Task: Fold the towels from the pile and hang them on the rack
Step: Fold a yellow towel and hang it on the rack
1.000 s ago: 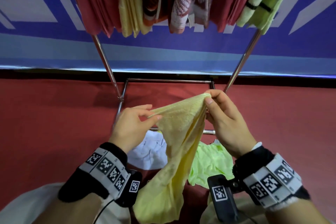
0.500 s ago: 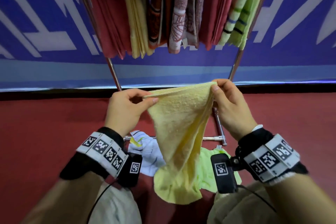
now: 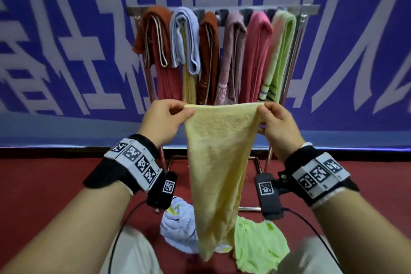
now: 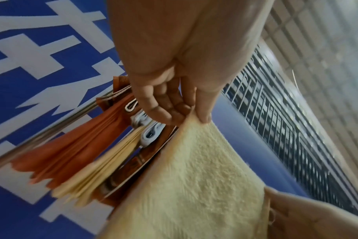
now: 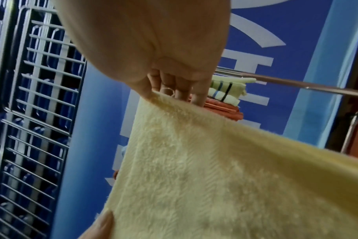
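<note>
Towel (image 3: 213, 151) up in the air now, the yellow one, stretched by its top edge between both hands in front of the rack (image 3: 311, 9). At one corner the left hand (image 3: 164, 122) pinches it, thumb on the near face and fingers (image 4: 161, 111) curled close together behind. At the other corner the right hand (image 3: 278, 128) does the same, thumb pressed over the hem and fingers bunched behind the cloth. The top edge runs taut and level. The rest hangs down, narrowing to a twisted tail that dangles just over the pile (image 3: 189, 240) on the red floor (image 3: 44, 196) (a pale blue towel (image 3: 178, 224) and a lime green towel (image 3: 260, 242) lie there, crumpled). Not folded yet, I'd say: opened out, ready for the first fold.

Where's the risk? Those are fingertip pinches on thick terry, so a sharp shake to straighten it could tug a corner free and drop the lot back on the heap. The lower part hangs bunched, not flat. Fold it as it is and the halves likely come out skewed, with a lumpy edge. And the rack looks crowded: the hung towels (image 3: 258, 55) sit packed side by side along the top bar with little bare metal showing, so squeezing this one in may drag a neighbour off.
</note>
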`<state>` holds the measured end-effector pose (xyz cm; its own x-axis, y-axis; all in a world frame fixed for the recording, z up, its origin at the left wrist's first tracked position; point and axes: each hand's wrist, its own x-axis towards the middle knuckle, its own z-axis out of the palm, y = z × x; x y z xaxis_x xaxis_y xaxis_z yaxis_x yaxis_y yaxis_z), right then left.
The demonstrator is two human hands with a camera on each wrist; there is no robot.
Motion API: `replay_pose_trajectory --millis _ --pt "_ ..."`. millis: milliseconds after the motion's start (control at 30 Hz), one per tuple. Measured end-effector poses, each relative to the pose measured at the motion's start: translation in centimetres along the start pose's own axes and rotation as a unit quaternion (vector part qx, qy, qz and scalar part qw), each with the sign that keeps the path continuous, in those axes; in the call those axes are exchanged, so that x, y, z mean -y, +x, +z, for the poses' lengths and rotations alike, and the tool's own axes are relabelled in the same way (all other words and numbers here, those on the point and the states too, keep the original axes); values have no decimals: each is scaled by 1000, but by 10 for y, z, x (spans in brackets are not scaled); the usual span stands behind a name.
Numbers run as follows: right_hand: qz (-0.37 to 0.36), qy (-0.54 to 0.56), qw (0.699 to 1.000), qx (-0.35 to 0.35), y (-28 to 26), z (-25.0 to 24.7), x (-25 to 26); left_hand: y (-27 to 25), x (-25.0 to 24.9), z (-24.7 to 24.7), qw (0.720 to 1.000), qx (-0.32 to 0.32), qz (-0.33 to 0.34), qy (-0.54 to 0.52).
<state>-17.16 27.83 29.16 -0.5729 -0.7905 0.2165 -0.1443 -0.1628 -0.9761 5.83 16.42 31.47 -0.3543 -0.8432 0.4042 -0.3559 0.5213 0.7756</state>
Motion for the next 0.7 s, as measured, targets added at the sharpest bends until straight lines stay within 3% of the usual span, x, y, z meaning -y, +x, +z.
replay_pose_trajectory --millis 133,233,400,533,700 --pt "0 72 997 6 -11 1 44 3 -31 -16 991 -44 0 -127" --pt "6 152 988 25 -16 -3 73 3 -56 -24 969 -60 -5 -240" --pt "26 171 985 12 -17 -3 86 -2 -72 -16 919 -43 -85 -381" --pt "62 150 987 -11 -21 -2 60 -14 -53 6 913 -41 -120 -388" --pt "76 110 991 -27 -23 -5 16 -22 -19 23 945 -50 -87 -313"
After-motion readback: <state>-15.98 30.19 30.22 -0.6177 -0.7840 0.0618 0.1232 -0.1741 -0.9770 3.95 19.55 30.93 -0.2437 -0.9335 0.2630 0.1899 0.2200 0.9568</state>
